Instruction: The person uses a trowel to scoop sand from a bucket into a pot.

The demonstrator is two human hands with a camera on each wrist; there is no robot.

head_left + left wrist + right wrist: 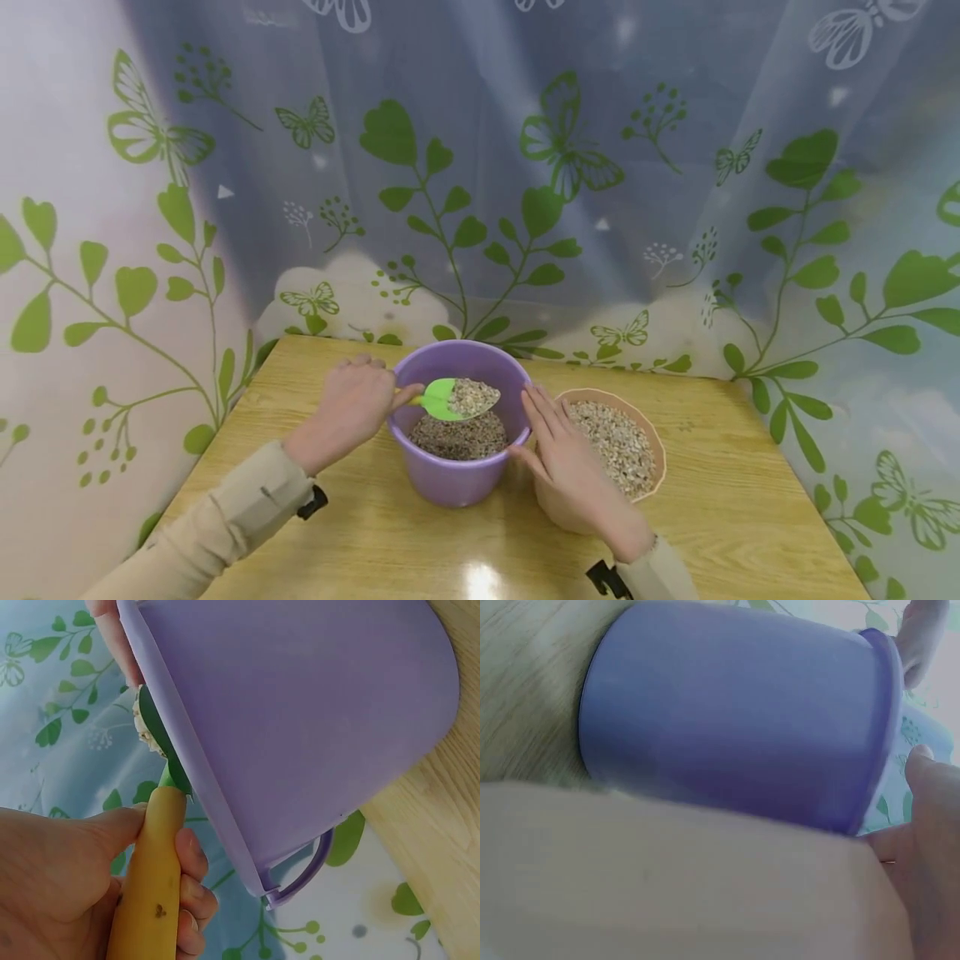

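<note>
My left hand point(348, 408) grips a small trowel point(437, 398) by its yellow handle, fingers and thumb curled round it in the left wrist view. The trowel's green blade carries a heap of pale grit point(472, 397) and is held above the inside of a purple bucket point(453, 483). Darker granular material point(457, 437) covers the bucket's bottom. My right hand point(573, 475), fingers fairly straight, touches the bucket's right rim. Under that hand stands a peach-coloured pot point(558, 510) holding more pale grit point(615, 446), partly hidden by the hand.
Both containers stand side by side on a wooden table point(720, 500). A curtain point(480, 208) printed with leaves and butterflies hangs behind and along the sides. The bucket has a purple handle point(311, 866) folded down at its rim.
</note>
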